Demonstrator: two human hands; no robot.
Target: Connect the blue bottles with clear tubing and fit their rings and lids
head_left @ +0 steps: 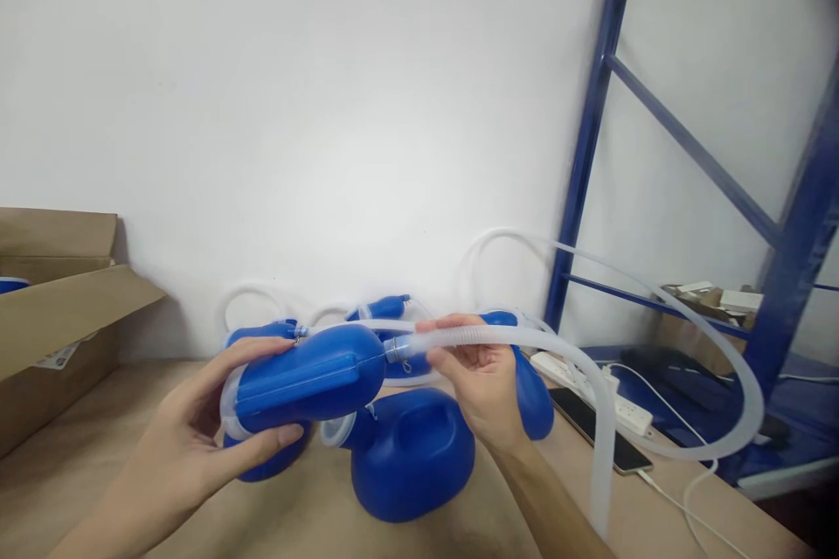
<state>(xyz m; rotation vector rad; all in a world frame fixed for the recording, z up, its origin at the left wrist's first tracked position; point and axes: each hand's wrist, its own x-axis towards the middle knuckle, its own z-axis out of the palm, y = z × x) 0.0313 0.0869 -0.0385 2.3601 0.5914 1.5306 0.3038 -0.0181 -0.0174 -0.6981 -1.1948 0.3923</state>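
Observation:
My left hand (pixel 216 428) wraps around a blue plastic urinal funnel (pixel 308 371), gripping it near its clear rim, with the narrow end pointing right. A translucent corrugated hose (pixel 491 335) joins that narrow end, where a metal clamp (pixel 393 349) shows. Close to this joint, my right hand (pixel 481 376) pinches the hose between thumb and fingers. From there the hose curves right and down past my right forearm. Below the funnel stands a blue urinal bottle (pixel 412 458) with a moulded handle and a pale open-looking neck at its left.
More blue funnels (pixel 384 307) with hoses lie along the wall. An open cardboard box (pixel 58 367) stands left on the table (pixel 176 524). To the right are a phone (pixel 599 430), a white power strip (pixel 622 406), cables and a blue metal rack (pixel 590 122).

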